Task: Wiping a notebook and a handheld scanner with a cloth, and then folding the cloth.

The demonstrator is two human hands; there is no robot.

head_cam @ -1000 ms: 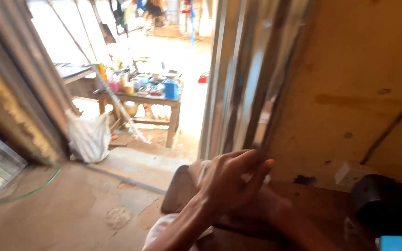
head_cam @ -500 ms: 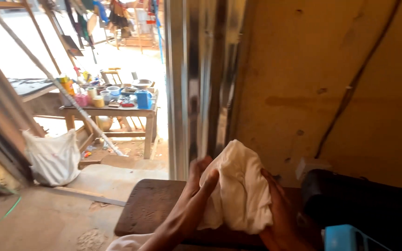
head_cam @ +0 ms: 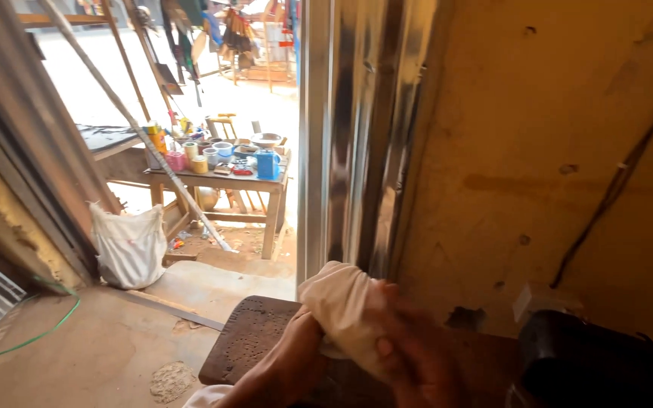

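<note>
Green cable [head_cam: 32,336]: laid on the concrete floor at far left, curved.
White sack [head_cam: 128,245]: stood on the floor by the doorway, leaned against the left wall.
Outdoor surface [head_cam: 221,181]: wooden, seen thru the doorway; cups, tins, a blue jug [head_cam: 267,164] & a metal bowl are carried on it. A long pole is leaned across its front.
Wooden board [head_cam: 255,340]: dark, pitted w/ small holes, set at bottom centre, under the hands.
Left hand [head_cam: 304,344]: grip is closed on the cloth's lower left edge; wrist is raised above the board.
Cloth [head_cam: 341,306]: cream, bunched, held between both hands, just in front of the metal door frame [head_cam: 357,136].
Right hand [head_cam: 406,344]: blurred; grip is clamped on the cloth from the right, fingers wrapped over it.
Black object [head_cam: 598,363]: bottom right, beside the right hand; kind can't be told.
Wall [head_cam: 553,136]: yellowish, marked, w/ a dark wire run down it.
</note>
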